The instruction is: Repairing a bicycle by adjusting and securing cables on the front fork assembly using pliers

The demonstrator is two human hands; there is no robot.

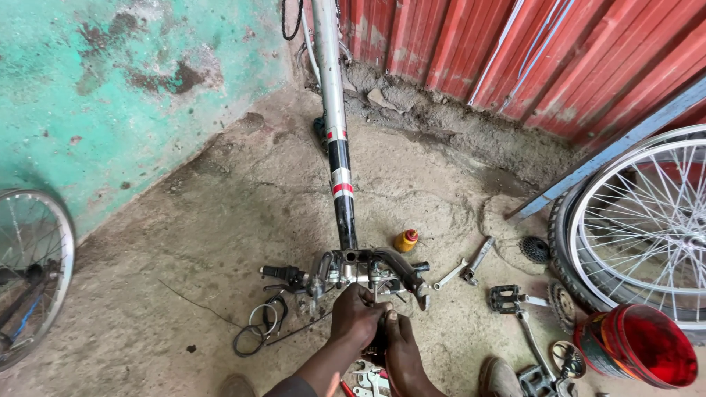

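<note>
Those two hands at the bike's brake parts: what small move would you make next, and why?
Probably a small steady turn or press at the brake assembly. Both the left hand and right hand are closed together just below it, on something too small to identify, with the frame tube lying on the ground.

Floor (pixel 220 220): bare, stained concrete. Lying on it: yellow bottle (pixel 406 240), adjustable wrench (pixel 478 259) beside a flat spanner (pixel 449 275), sprocket cluster (pixel 535 249), pedal with crank arm (pixel 507 298), coiled black cable (pixel 261 323). At the right edge, a red bucket (pixel 640 345) stands near a spoked wheel (pixel 647 228).
</note>
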